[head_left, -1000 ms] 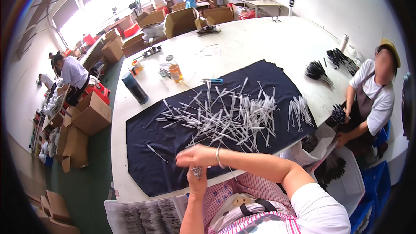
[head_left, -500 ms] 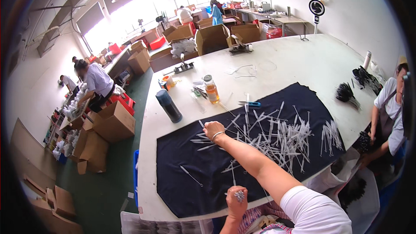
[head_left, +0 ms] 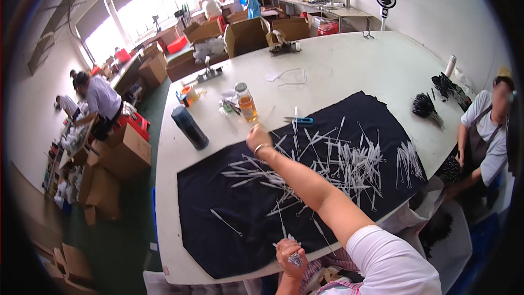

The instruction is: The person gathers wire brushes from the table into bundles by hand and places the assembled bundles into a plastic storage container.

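Note:
Many thin white wire brushes (head_left: 357,164) with small looped ends lie in a loose pile on a dark cloth (head_left: 202,229). My left hand (head_left: 288,254), low at the cloth's near edge, is closed around a bundle of these brushes (head_left: 295,260), their ends showing at the fist. Across the cloth reaches my right arm, wearing a bracelet; my right hand (head_left: 258,138) is at the cloth's far edge, short of the glass jar. Motion blurs its fingers, so I cannot see whether it holds anything. One brush (head_left: 226,222) lies apart on the left.
Past the cloth stand a dark bottle (head_left: 189,127), a jar of amber liquid (head_left: 246,102) and blue-handled snips (head_left: 298,121). Black brush bundles (head_left: 427,109) lie at the right, near a seated co-worker (head_left: 483,131). Cardboard boxes (head_left: 254,35) stand beyond the table.
My right hand has moved from over the cloth's left part away toward the jar. My left hand stays near the cloth's edge with its bundle. The whole view has shifted slightly.

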`<state>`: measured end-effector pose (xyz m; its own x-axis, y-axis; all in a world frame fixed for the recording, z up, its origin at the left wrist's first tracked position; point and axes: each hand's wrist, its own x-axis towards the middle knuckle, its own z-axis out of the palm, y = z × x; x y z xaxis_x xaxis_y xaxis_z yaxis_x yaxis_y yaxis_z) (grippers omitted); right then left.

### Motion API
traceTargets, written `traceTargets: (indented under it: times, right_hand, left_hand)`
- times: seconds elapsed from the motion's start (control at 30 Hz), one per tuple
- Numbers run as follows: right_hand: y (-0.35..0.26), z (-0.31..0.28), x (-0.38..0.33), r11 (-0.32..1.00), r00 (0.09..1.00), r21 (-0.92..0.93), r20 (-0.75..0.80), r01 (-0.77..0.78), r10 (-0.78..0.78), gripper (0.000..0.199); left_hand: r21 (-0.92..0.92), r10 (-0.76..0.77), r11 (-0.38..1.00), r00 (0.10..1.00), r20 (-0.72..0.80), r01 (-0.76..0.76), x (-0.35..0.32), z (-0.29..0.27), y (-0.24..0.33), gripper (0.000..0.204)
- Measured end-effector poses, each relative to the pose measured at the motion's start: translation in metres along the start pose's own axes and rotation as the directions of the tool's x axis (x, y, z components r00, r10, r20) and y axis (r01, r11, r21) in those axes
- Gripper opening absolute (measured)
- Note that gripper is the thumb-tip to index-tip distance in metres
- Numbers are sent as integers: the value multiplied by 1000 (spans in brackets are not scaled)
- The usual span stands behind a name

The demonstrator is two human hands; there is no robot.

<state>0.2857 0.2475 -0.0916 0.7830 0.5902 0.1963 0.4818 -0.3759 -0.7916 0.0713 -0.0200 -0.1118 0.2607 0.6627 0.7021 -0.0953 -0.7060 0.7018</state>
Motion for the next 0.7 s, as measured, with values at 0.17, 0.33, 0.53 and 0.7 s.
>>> traceTargets:
  times: [0.17, 0.33, 0.53, 0.7]
  right_hand:
    - [2, -61, -26, 899, 933, -434, 295, -63, 208, 40]
    - [22, -45, -36, 863, 871, -209, 86, -459, 484, 31]
    - [17, -40, -13, 986, 991, -105, -49, -132, 127, 26]
    - [62, -52, 43, 959, 996, 284, -89, 12, 14, 20]
  left_hand:
    - [9, 44, 999, 999, -19, -43, 1, -12, 4, 20]
    - [-41, 14, 999, 999, 34, -13, -6, -7, -1, 22]
    - [-7, -6, 1000, 999, 52, 6, 5, -7, 3, 18]
    - [-53, -38, 998, 997, 68, 42, 13, 1, 9, 16]
